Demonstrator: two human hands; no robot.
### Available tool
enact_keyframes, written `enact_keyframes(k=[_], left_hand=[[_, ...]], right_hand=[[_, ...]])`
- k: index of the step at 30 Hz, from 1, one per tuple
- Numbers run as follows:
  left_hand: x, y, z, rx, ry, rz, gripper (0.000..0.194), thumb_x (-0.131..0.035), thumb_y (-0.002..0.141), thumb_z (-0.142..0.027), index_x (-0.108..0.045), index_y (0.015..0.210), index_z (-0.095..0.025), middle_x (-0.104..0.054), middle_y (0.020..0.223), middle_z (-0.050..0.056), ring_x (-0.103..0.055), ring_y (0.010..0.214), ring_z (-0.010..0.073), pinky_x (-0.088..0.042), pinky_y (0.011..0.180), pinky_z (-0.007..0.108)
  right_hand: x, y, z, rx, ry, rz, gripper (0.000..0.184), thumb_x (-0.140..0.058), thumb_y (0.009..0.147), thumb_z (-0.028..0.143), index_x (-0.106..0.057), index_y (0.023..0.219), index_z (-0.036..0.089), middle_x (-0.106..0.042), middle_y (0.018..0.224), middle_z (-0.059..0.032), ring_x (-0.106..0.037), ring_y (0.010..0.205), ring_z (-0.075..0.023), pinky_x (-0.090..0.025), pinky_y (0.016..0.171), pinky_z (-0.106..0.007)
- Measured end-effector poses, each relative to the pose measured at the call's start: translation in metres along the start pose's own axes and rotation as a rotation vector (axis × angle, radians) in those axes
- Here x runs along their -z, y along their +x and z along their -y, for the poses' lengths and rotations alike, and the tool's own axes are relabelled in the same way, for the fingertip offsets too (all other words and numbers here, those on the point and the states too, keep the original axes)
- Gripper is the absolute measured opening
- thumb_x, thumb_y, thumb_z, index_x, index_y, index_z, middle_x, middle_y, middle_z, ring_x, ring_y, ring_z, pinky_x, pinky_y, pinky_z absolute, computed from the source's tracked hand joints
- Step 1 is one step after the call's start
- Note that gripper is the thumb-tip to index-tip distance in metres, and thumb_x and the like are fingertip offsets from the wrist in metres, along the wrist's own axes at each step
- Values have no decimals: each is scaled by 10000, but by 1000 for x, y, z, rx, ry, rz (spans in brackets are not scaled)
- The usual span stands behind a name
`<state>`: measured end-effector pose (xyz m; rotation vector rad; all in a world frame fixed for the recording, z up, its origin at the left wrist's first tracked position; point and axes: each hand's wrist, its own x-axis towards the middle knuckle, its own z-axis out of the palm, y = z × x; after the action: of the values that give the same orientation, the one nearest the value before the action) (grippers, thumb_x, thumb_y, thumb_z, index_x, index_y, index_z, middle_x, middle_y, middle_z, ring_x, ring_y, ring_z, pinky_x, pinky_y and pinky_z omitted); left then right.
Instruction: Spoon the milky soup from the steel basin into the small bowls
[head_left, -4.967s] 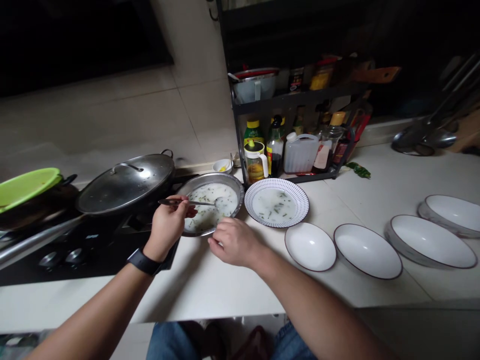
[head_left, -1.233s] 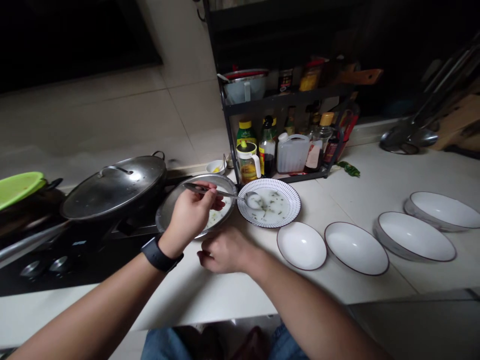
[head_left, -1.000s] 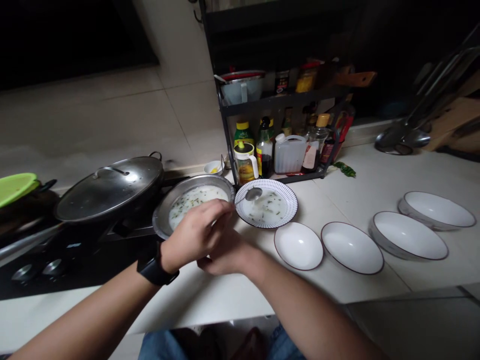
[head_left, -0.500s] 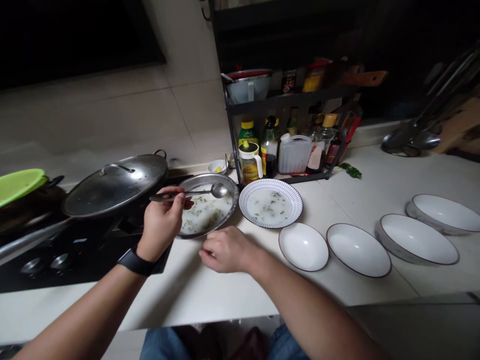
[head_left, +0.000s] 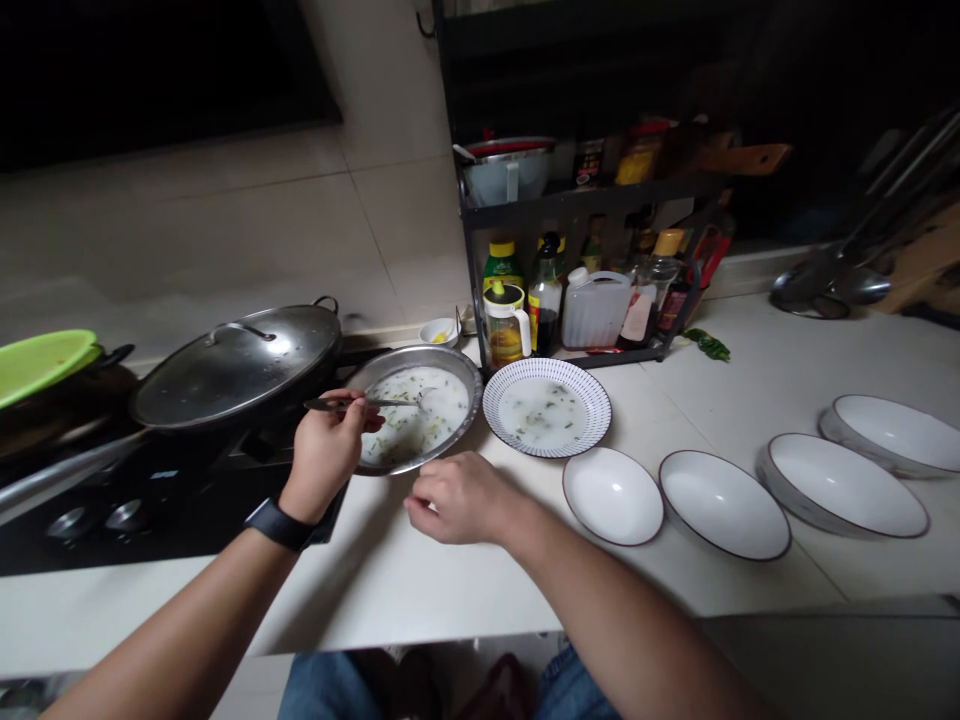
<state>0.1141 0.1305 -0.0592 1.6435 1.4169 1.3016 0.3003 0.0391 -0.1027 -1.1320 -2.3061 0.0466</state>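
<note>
My left hand [head_left: 334,440] is closed around the dark handle of a metal spoon [head_left: 396,402]. The spoon's bowl end dips into milky soup with green bits in a steel basin [head_left: 474,392]. Just in front of the basin's near rim, my right hand [head_left: 454,498] rests in a loose fist, with nothing showing in its fingers. Beside the basin on the right stands a patterned plate [head_left: 602,408] holding similar soup. Close to that plate are a small white bowl [head_left: 613,497] and a larger white bowl [head_left: 724,505], nothing in either.
Further right are two more white bowls [head_left: 844,485]. Behind the plate, a black rack [head_left: 577,208] carries bottles and jars. A lidded pan [head_left: 240,365] sits on the black stove [head_left: 187,500] at left. Ladles [head_left: 832,285] lie at the back right.
The spoon's bowl has gone down from above the soup into it. My right hand has stayed by the basin's near rim. The view has shifted slightly.
</note>
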Motion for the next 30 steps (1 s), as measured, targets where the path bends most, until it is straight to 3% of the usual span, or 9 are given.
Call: enact_keyframes(k=[4,8,19,24,30], left_hand=[[0,8,0,144,-273,-53,228,-723,782,-315,-607,915,-172,-716,709,32,-742,638,216,-632,660,335],[2,11,-14,223,-385,-83,188,-730,762,-238,-609,883,-161,-726,694,38,-739,622,205,-640,665,336],[2,13,-56,139,-443,-16,167,-740,775,-219,-625,876,-151,-720,692,45,-752,662,204,-641,671,314],[-14,2,-76,137,-442,50,214,-750,773,-255,-615,899,-147,-724,715,54,-748,671,201,-637,691,324],[-44,-12,-81,139,-427,189,255,-758,777,-314,-599,906,-162,-693,720,29,-747,687,233,-647,721,397]], right_hand=[[-1,0,0,-4,-4,-4,303,-609,929,334,-741,699,188,-712,710,-12,-610,631,-149,-298,535,-317],[0,0,0,-4,-2,-4,306,-607,930,331,-735,690,189,-709,707,-15,-606,632,-146,-299,535,-310],[3,0,1,-12,0,33,296,-609,933,339,-754,724,186,-729,748,-19,-635,661,-154,-313,546,-312],[4,1,2,-12,-14,43,286,-622,920,335,-756,715,186,-744,756,-23,-647,653,-156,-326,538,-310],[4,1,3,-10,-20,51,280,-625,910,345,-771,727,190,-759,736,-36,-673,661,-186,-373,546,-321]])
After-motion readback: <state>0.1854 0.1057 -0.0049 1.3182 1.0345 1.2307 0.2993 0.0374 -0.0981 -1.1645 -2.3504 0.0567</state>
